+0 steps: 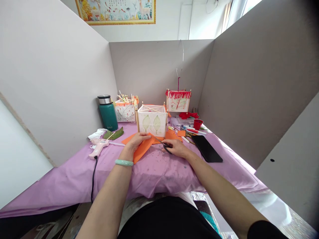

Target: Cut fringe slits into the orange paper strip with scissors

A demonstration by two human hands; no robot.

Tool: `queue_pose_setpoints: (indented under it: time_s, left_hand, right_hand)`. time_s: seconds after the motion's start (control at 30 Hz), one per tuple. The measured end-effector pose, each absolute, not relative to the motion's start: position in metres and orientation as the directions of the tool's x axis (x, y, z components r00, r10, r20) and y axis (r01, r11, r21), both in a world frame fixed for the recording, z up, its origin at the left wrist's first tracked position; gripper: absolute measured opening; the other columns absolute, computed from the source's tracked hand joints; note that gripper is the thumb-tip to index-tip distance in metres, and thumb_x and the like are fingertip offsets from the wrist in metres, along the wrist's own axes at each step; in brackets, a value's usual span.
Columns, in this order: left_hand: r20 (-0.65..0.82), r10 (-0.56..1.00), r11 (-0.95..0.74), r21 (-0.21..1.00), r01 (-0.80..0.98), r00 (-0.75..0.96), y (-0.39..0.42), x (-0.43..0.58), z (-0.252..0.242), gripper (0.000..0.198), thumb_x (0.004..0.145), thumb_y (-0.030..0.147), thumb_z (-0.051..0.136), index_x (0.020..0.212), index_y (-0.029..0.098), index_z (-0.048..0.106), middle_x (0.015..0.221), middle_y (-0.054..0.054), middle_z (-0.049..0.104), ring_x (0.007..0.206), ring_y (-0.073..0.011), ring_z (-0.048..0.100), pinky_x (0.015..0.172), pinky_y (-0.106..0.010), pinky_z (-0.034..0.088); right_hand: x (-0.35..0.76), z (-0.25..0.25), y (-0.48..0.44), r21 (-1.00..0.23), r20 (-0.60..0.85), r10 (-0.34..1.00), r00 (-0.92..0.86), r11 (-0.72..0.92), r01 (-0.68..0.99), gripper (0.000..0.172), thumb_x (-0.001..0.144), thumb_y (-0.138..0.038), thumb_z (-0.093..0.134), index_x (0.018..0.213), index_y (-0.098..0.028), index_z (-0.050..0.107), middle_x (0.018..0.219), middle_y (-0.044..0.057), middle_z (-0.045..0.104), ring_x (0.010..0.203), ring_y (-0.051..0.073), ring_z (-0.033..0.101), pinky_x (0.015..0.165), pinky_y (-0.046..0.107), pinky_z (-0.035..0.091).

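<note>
My left hand point(136, 140) is closed on a sheet of orange paper point(142, 151), with its fingertips near the paper's upper edge. In my right hand point(175, 148) are black-handled scissors point(167, 148), their blades pointing left toward the paper beside my left fingertips. Whether the blades touch the paper I cannot tell. Just behind both hands stands a white box-shaped lantern point(152, 121) with wooden sticks at its corners and two green leaf drawings on its front. More orange paper point(171, 135) lies around its base.
At left are a green bottle point(108, 114), a pink glue gun point(99, 148) with a black cord, and leaves point(116, 133). A black phone point(206, 148), markers point(196, 131) and a red cup point(198, 124) lie right. Behind, a red-fringed lantern point(178, 102) hangs. Grey panels point(159, 66) enclose the table.
</note>
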State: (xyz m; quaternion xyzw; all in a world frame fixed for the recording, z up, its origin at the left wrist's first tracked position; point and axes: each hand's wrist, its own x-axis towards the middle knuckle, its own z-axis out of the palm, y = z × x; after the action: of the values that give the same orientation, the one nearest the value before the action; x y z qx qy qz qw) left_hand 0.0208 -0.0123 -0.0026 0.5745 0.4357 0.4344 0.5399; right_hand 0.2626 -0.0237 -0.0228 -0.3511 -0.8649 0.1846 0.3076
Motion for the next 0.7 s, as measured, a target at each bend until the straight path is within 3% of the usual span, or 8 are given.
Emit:
queue_pose_setpoints:
  time_s: [0.23, 0.7]
  left_hand:
    - [0.026, 0.971, -0.034, 0.999, 0.029, 0.238, -0.0150, 0.0219, -0.0002, 0.034, 0.057, 0.037, 0.077, 0.079, 0.013, 0.068, 0.070, -0.004, 0.066, 0.055, -0.0119, 0.056, 0.053, -0.024, 0.039]
    - [0.032, 0.962, -0.041, 0.999, 0.026, 0.272, -0.0100, 0.0204, -0.0047, 0.038, 0.057, 0.037, 0.077, 0.086, 0.012, 0.069, 0.083, -0.008, 0.068, 0.066, -0.0156, 0.060, 0.062, -0.027, 0.043]
  right_hand:
    - [0.2633, -0.0259, -0.0205, -0.543, 0.406, 0.715, -0.569, 0.690, 0.479, 0.038, 0.075, -0.044, 0.062, 0.105, -0.020, 0.065, 0.074, -0.001, 0.060, 0.064, 0.011, 0.050, 0.059, 0.021, 0.034]
    - [0.2632, -0.0258, -0.0211, -0.534, 0.413, 0.713, -0.568, 0.694, 0.483, 0.039, 0.075, -0.045, 0.062, 0.104, -0.019, 0.066, 0.072, -0.001, 0.060, 0.062, 0.010, 0.049, 0.057, 0.020, 0.032]
